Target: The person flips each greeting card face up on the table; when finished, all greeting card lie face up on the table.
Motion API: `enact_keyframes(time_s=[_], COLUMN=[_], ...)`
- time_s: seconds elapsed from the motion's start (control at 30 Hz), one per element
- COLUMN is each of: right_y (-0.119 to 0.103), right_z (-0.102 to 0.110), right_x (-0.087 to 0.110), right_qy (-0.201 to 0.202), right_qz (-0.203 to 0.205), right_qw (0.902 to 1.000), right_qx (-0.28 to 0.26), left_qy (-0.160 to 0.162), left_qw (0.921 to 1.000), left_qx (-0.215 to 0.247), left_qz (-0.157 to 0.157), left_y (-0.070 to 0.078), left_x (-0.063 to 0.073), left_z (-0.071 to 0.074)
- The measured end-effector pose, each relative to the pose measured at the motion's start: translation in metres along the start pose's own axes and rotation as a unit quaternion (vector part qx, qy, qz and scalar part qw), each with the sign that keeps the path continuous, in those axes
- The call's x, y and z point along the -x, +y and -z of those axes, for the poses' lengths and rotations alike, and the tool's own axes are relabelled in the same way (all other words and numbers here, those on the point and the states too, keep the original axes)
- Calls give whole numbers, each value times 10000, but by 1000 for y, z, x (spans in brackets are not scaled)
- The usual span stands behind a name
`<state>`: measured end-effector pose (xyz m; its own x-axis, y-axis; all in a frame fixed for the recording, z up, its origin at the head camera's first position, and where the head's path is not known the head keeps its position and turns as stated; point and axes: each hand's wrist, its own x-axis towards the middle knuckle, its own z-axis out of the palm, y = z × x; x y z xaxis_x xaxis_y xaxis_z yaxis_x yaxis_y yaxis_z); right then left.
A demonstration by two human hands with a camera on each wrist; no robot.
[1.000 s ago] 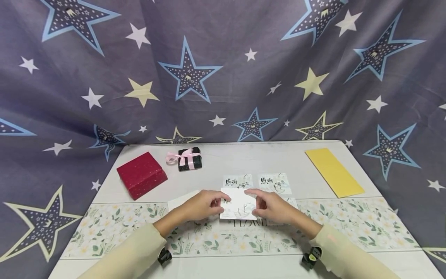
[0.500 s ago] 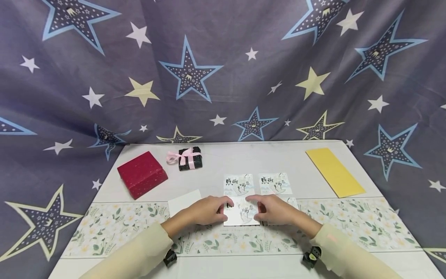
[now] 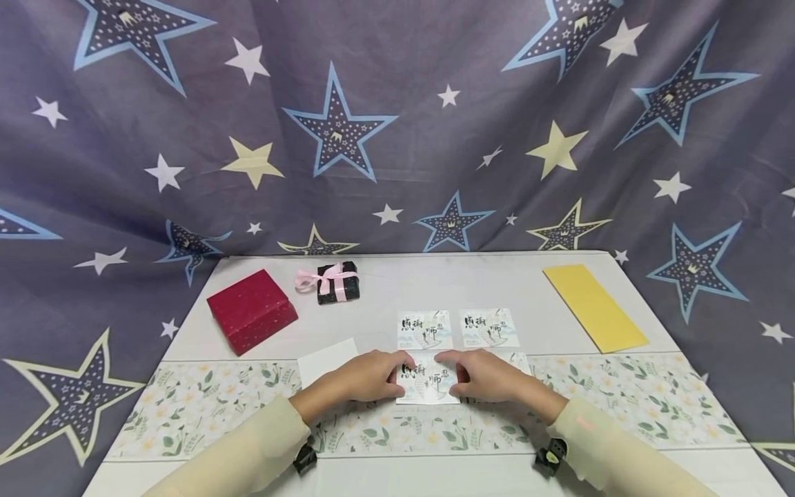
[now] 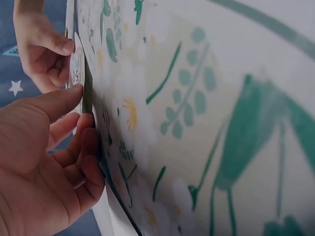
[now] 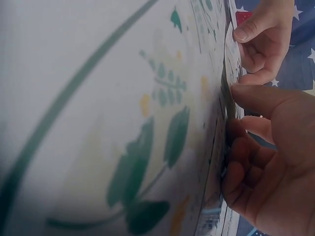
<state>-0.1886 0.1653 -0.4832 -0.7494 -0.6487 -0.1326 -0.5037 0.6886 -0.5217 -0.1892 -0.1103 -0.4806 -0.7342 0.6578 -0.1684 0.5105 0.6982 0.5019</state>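
Observation:
A white greeting card (image 3: 427, 381) with black brush characters and a pale blue drawing lies face up, low over the table at centre. My left hand (image 3: 376, 376) pinches its left edge between thumb and fingers. On the opposite edge, my right hand (image 3: 488, 375) does the same. The left wrist view shows the card's thin edge (image 4: 88, 88) close to the tabletop. Two matching cards, one at left (image 3: 425, 330) and one at right (image 3: 488, 327), lie just behind. Another card (image 3: 520, 360) is mostly hidden under my right hand.
A plain white card or paper (image 3: 326, 359) lies partly behind my left hand. Further back are a dark red box (image 3: 251, 310) and a small black gift box (image 3: 338, 283) with pink ribbon. A yellow envelope-like sheet (image 3: 595, 307) lies at right on the floral-banded table (image 3: 397, 438).
Both hands have lowered the card toward the table and nearer the front. Its printed face now shows fully, and the left card behind is uncovered.

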Motion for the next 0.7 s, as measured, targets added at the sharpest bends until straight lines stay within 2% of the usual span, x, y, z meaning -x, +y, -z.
enact_keyframes(time_s=[0.3,0.7], right_y=[1,2], right_z=[-1,-1], right_x=[-3,-3], right_qy=[-54,-72], right_qz=[-77,-84], right_qw=[9999,9999], right_qx=[76,49], left_qy=[-180,-150], left_qw=[9997,9997], left_qx=[-121,-139], left_qz=[141,118], left_y=[1,2], left_x=[-3,-3], left_z=[1,1])
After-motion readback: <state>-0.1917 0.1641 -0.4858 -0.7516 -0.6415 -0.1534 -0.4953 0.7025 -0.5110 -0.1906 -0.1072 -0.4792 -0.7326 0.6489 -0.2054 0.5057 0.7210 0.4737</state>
